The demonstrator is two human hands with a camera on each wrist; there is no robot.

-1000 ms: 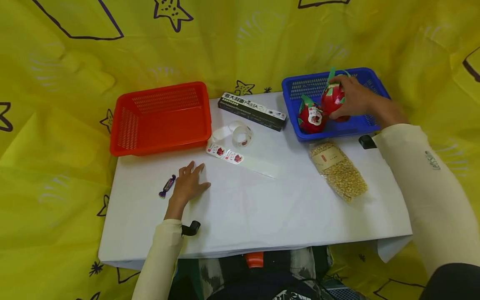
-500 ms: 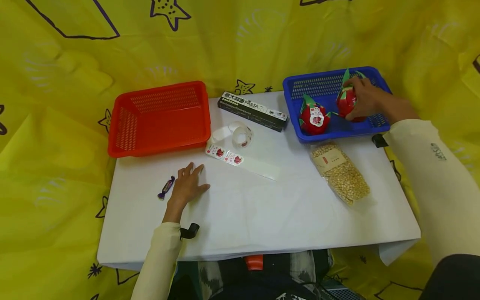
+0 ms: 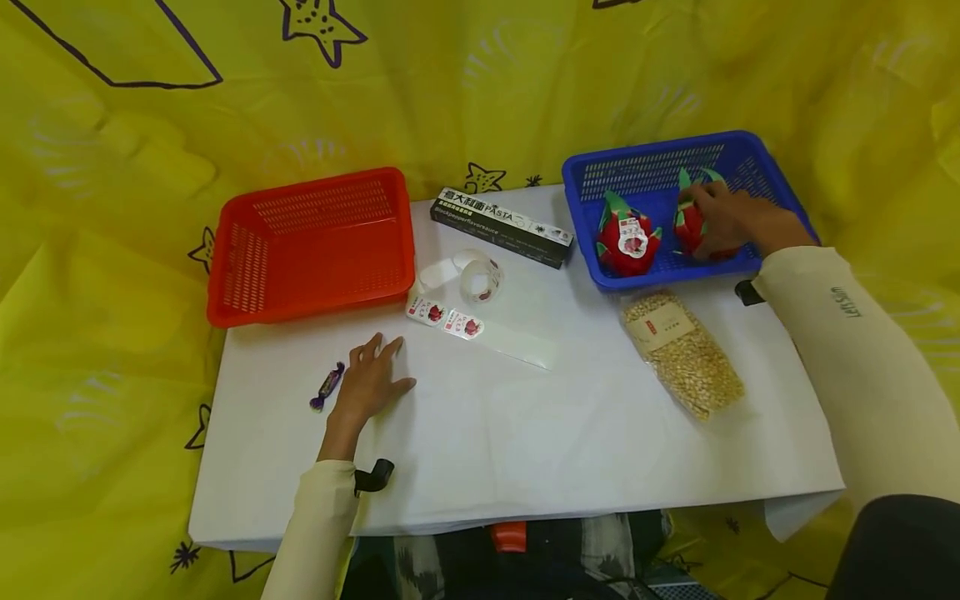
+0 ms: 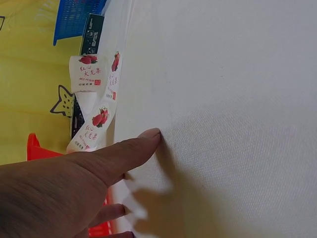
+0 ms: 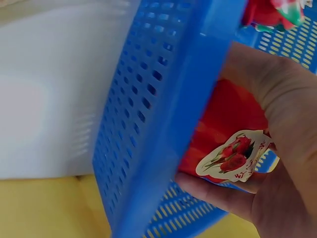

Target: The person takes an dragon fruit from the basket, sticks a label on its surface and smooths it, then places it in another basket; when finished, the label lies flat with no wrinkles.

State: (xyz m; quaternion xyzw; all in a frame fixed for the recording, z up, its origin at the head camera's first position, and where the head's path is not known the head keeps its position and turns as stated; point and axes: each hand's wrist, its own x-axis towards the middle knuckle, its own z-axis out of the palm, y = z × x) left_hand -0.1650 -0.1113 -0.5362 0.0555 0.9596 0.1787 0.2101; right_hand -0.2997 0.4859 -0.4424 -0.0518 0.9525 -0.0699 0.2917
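Observation:
My right hand [image 3: 726,221] grips a red dragon fruit [image 3: 686,229] with green leaf tips, inside the right part of the blue basket [image 3: 678,277]. In the right wrist view, fingers and thumb curl round the red fruit [image 5: 230,106], which carries a white fruit sticker [image 5: 233,156]. A second dragon fruit [image 3: 628,243] with a white sticker lies to the left in the same basket. My left hand [image 3: 367,382] rests on the white table, fingers spread and holding nothing. Just left of it lies a purple wrapped candy [image 3: 327,387].
A red basket [image 3: 315,307] stands at the back left. Between the baskets lie a black pasta box [image 3: 502,229] and a sticker roll [image 3: 480,282] with its strip [image 3: 495,333] unrolled. A bag of yellow kernels [image 3: 690,367] is in front of the blue basket.
My right hand has moved the held dragon fruit rightward, away from the other one, and lower into the blue basket. My left hand has stayed in place on the table.

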